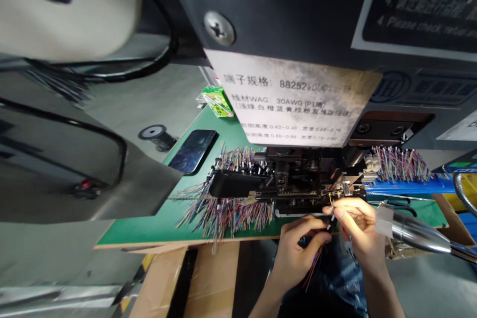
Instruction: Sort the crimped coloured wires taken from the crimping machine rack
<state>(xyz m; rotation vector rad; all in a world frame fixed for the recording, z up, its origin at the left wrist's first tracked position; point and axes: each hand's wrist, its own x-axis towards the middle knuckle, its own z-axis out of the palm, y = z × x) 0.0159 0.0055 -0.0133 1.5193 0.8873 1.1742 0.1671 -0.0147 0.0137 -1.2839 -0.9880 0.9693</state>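
At the front of a dark crimping machine (298, 194), my right hand (357, 218) pinches thin wires (330, 199), one of them yellow, close to the machine's working point. My left hand (301, 246) is closed just to the left and lower, thumb and fingers around a thin multicoloured wire bundle (315, 269). The bundle's coloured ends hang below that hand. A short white and black piece (329, 226) shows between the two hands. Fingertips hide exactly where the wires are gripped.
Many wire bundles (231, 216) lie left of the machine, with more (400, 164) in a blue tray (410, 187) at right. A phone (194, 151), a green box (218, 102) and a spool (156, 135) are farther left. A metal lamp neck (421, 231) reaches near my right hand.
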